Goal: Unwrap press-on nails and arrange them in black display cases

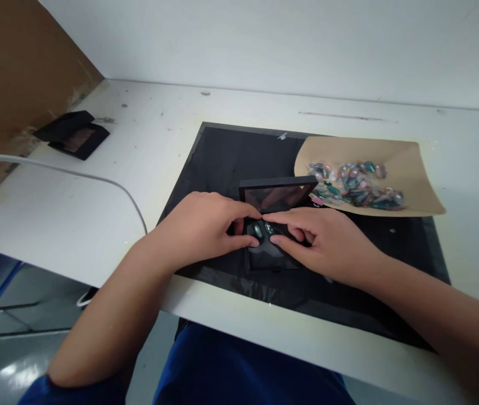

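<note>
"What's closest to you?"

"My blue clothing, then the front edge of the white table. A flat black mat lies on that, with a shallow black box on it, open, right in front of me."

"And your fingers?"

"Both hands are at the box. On my left hand, thumb and forefinger stand apart, on either side of a glossy green oblong piece. My right hand does the same around a second shiny dark-green piece, its other fingers curled under. I can't tell whether I'm pinching either piece or just flanking it. My forefinger tips come together, or very nearly."

"Where are those pieces?"

"Side by side inside the box, towards its hinge. My right hand hides part of the box's right side."

"Anything in the way?"

"The box's black-framed clear lid stands tilted up just beyond my fingertips. Behind it, to the right, sits a curled sheet of tan paper bearing a heap of small plastic-wrapped green and pink pieces; the lid hides a bit of it."

"Farther off?"

"Left, a pale cable bends across the table. Beyond it, a second black box lies open near a brown panel. A white wall closes the back."
</note>
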Demonstrator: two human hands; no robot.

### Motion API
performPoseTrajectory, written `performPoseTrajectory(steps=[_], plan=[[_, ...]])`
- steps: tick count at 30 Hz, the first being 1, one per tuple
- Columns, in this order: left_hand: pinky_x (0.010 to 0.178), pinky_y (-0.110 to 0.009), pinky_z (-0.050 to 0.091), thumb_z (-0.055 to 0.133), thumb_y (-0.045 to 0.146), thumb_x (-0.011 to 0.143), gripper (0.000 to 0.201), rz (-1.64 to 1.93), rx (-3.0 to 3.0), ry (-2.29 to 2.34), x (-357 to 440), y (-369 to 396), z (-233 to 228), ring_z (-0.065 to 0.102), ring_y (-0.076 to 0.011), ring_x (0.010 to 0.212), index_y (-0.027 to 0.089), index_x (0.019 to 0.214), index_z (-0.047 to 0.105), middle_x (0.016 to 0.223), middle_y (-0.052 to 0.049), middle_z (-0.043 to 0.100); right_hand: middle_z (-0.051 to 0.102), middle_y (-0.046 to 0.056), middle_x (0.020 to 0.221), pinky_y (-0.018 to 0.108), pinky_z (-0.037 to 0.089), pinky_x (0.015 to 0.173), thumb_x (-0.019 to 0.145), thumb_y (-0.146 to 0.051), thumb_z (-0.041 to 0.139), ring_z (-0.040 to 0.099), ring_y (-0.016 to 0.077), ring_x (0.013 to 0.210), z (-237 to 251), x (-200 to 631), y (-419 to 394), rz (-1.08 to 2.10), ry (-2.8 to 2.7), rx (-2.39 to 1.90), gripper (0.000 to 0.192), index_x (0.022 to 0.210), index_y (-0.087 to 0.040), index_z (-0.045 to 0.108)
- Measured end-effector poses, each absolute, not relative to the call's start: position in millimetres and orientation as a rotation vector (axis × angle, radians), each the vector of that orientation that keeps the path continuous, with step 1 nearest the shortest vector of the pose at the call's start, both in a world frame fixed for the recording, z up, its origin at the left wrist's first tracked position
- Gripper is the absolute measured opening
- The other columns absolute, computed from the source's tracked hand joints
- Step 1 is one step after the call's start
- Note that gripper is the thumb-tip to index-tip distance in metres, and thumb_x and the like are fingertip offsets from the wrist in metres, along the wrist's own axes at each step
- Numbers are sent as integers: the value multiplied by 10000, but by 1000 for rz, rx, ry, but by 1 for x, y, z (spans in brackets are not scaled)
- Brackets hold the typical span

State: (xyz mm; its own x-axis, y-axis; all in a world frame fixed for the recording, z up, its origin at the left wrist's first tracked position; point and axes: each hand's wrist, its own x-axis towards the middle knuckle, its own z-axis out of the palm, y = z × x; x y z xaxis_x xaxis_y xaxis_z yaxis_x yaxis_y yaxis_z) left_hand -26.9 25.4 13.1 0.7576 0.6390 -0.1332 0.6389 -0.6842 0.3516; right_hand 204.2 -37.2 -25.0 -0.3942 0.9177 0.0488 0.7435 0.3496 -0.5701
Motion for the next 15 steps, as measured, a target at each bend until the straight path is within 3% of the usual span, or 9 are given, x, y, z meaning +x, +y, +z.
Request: performPoseTrajectory(steps=[8,15], plan=[[730,-266,470,571,278,987,246,93,2675,972,-27,27,6,738,-169,933,355,1133,754,1065,69,792,521,-57,613,259,332,573,914,-323,663,480,117,555,-27,203,-39,695,-2244,-1524,341,1247,-284,727],[663,-279,444,577,317,973,207,128,2734,1041,-24,23,2,744,-183,839,348,1073,755,945,86,797,509,-51,620,266,330,581,926,-329,642,473,118,555,-27,202,-39,705,-2238,-1527,320,1221,-254,742]])
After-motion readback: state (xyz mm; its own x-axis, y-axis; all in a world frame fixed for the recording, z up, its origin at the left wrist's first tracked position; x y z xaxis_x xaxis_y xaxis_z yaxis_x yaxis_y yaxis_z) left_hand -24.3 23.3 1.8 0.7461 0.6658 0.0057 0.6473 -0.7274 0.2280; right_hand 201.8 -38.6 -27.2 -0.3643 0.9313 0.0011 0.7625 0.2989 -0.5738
